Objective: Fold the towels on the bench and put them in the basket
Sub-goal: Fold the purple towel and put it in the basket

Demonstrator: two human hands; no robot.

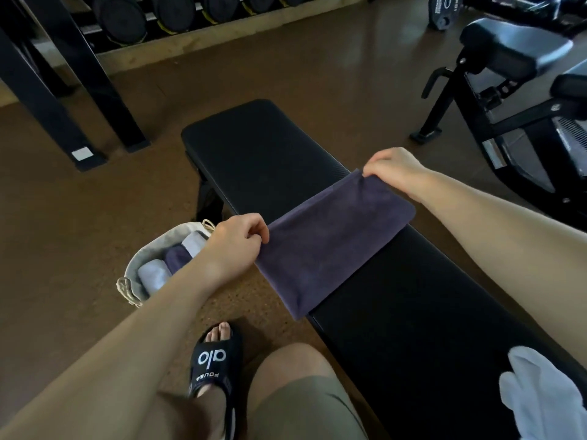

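Hands, left hand [236, 241] & right hand [394, 171], pinch purple towel [330, 239] corners across bench [260, 147], seemingly folded.

A black padded surface [270, 147] runs from frame centre to lower right. A folded purple towel [330, 239] lies across its middle; a white towel [540, 395] lies at lower right.

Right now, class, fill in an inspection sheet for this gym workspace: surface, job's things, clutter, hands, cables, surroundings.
Surface: black bench, padded.
Job's things: purple towel folded across the bench; white towel at its near end; basket on the floor with rolled towels inside.
Clutter: nothing seen.
Hands: left hand pinches the towel's left corner; right hand pinches the far corner.
Cables: nothing seen.
Surroundings: dumbbell rack, exercise machine.
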